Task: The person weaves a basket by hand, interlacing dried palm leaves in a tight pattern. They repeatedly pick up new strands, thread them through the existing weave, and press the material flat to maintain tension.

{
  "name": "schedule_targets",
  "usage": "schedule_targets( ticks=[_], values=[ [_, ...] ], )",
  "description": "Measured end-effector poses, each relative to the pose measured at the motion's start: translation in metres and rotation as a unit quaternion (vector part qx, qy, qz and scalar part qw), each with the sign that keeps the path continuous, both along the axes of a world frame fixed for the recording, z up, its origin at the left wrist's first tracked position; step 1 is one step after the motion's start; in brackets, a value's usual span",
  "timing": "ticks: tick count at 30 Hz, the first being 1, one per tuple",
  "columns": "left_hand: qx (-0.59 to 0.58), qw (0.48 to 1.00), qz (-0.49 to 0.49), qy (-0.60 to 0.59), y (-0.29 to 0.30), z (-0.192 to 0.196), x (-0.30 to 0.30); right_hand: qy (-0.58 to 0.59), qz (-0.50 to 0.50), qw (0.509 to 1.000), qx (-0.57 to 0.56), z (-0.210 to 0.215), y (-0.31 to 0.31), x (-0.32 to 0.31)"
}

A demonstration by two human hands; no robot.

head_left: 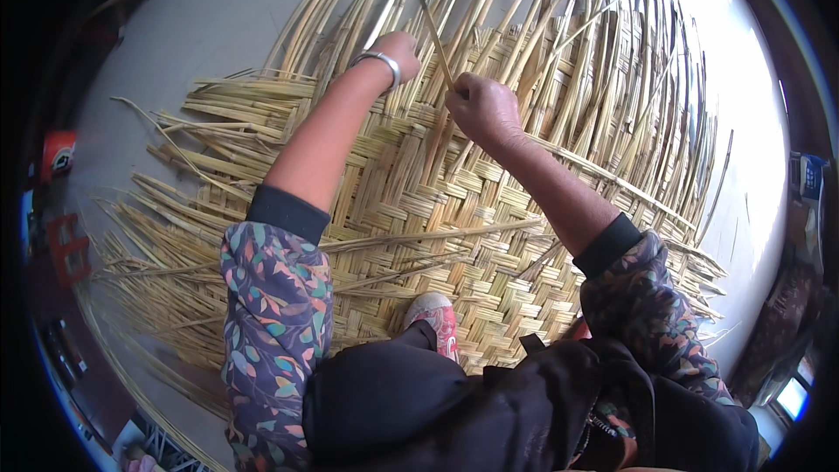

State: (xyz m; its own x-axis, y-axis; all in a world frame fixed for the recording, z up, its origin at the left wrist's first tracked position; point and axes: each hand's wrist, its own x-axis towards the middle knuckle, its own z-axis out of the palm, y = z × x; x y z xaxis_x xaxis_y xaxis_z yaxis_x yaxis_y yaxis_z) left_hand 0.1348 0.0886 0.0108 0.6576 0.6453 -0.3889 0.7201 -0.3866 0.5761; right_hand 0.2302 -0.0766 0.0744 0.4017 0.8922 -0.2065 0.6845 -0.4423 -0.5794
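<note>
A wide mat of woven straw-coloured strips (489, 275) lies on the floor under my arms, its loose ends fanning out at the far and left sides. My right hand (485, 109) is closed in a fist around a long thin strip (428, 19), which slants up toward the far edge of the view. Just left of it, my left hand (401, 54) is curled down among the loose strips at the mat's far part. A silver bangle (382, 63) circles that wrist. The left fingertips are hidden, so what they grip does not show.
My shoe (433, 315), red with a pale toe, rests on the mat. Several loose strips (428, 236) lie across the weave. Pale grey floor (201, 26) surrounds the mat. A red frame-like object (68, 249) stands at the left edge.
</note>
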Motion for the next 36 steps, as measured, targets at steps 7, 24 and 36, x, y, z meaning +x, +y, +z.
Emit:
schedule_targets(
  ticks=[7,24,36],
  values=[
    [-0.074,0.994,0.053,-0.06,-0.007,0.009,0.015,0.003,-0.018,0.999,0.034,0.0,-0.01,0.002],
    [-0.168,0.986,0.009,0.004,0.002,0.01,0.033,0.087,-0.052,0.992,0.075,0.016,-0.027,0.0],
    [-0.121,0.964,0.143,-0.188,-0.021,0.02,0.012,0.101,-0.105,0.987,0.06,0.004,-0.015,-0.003]
  ],
)
